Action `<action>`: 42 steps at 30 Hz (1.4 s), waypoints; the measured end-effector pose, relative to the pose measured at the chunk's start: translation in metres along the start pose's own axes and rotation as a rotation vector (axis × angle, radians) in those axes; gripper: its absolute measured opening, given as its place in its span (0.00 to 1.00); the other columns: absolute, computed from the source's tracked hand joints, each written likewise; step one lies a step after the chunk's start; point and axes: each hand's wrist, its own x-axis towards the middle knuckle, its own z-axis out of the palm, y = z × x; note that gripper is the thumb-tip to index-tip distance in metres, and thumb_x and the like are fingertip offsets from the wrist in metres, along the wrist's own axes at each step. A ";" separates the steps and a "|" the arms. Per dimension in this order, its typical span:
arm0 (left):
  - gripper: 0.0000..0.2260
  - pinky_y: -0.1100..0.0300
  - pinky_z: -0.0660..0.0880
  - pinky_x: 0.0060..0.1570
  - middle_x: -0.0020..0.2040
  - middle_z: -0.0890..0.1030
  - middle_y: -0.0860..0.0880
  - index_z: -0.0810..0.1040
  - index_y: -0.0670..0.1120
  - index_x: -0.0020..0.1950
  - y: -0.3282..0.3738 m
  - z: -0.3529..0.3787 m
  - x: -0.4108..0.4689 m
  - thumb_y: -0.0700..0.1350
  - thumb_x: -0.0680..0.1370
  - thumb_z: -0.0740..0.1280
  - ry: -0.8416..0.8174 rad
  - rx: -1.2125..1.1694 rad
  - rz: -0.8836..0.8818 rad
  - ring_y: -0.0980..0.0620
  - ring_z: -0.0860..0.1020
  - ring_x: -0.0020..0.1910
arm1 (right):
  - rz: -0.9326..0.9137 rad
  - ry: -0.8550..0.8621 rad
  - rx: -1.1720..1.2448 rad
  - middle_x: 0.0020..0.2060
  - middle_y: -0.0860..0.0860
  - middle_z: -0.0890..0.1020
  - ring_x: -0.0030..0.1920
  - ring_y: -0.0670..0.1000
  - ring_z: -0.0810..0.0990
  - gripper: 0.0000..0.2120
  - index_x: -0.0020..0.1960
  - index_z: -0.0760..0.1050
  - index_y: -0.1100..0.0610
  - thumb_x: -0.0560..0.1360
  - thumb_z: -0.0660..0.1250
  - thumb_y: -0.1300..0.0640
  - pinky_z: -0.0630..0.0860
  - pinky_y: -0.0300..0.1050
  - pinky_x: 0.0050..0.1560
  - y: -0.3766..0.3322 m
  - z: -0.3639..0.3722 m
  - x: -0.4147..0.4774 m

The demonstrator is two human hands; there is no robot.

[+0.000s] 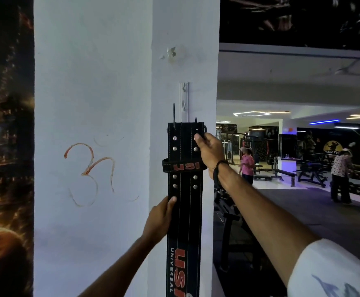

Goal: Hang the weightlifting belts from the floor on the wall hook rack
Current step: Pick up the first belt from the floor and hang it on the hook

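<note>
A black weightlifting belt (185, 221) with red USI lettering and metal studs hangs straight down against the white pillar. Its top edge sits at the dark hooks of the white wall hook rack (184, 99), whose prongs stick up just above the belt. My right hand (209, 151) pinches the belt's upper right corner near the buckle. My left hand (160, 217) grips the belt's left edge lower down, thumb on the front. The belt's lower end runs out of view at the bottom.
The white pillar (93, 103) has an orange symbol drawn on it. A dark poster wall stands at the left. To the right a large mirror (292, 146) shows gym benches, machines and two people. A dark equipment stand (230, 228) is right of the pillar.
</note>
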 end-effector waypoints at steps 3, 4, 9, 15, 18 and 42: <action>0.17 0.40 0.80 0.39 0.38 0.84 0.48 0.71 0.55 0.56 0.031 -0.019 0.028 0.63 0.80 0.50 0.117 0.035 0.030 0.47 0.83 0.35 | -0.043 -0.038 0.014 0.43 0.51 0.80 0.35 0.42 0.78 0.08 0.44 0.76 0.56 0.79 0.65 0.53 0.73 0.40 0.43 -0.015 -0.002 0.006; 0.14 0.40 0.80 0.36 0.39 0.84 0.45 0.69 0.56 0.57 0.048 -0.028 0.040 0.58 0.79 0.50 0.183 -0.036 0.028 0.44 0.82 0.33 | -0.049 -0.051 0.005 0.44 0.51 0.80 0.35 0.43 0.78 0.07 0.44 0.75 0.54 0.79 0.64 0.53 0.73 0.40 0.42 -0.018 -0.003 0.007; 0.22 0.52 0.80 0.29 0.44 0.82 0.51 0.65 0.51 0.70 0.106 -0.062 0.080 0.46 0.76 0.51 0.278 -0.182 0.199 0.46 0.82 0.35 | -0.039 -0.023 -0.009 0.59 0.63 0.80 0.42 0.51 0.82 0.17 0.59 0.73 0.67 0.80 0.64 0.54 0.77 0.54 0.55 -0.029 -0.008 0.004; 0.18 0.59 0.77 0.36 0.53 0.80 0.47 0.67 0.53 0.71 0.139 -0.071 0.096 0.54 0.83 0.53 0.162 -0.458 0.055 0.48 0.80 0.43 | 0.017 -0.050 0.010 0.53 0.61 0.82 0.43 0.51 0.81 0.15 0.59 0.75 0.65 0.80 0.63 0.53 0.77 0.47 0.52 -0.027 -0.017 0.002; 0.23 0.61 0.78 0.39 0.54 0.80 0.44 0.58 0.57 0.77 0.152 -0.073 0.105 0.48 0.83 0.61 0.055 -0.405 0.070 0.51 0.81 0.47 | 0.048 -0.075 0.073 0.50 0.52 0.82 0.45 0.49 0.80 0.11 0.59 0.76 0.59 0.80 0.64 0.55 0.77 0.47 0.51 -0.018 -0.013 -0.002; 0.19 0.61 0.77 0.32 0.50 0.77 0.46 0.68 0.48 0.67 0.096 -0.036 0.131 0.33 0.80 0.63 0.055 -0.349 -0.022 0.51 0.79 0.38 | -0.136 0.045 -0.126 0.54 0.50 0.84 0.55 0.47 0.80 0.11 0.57 0.81 0.57 0.77 0.68 0.54 0.75 0.41 0.56 0.054 0.005 0.039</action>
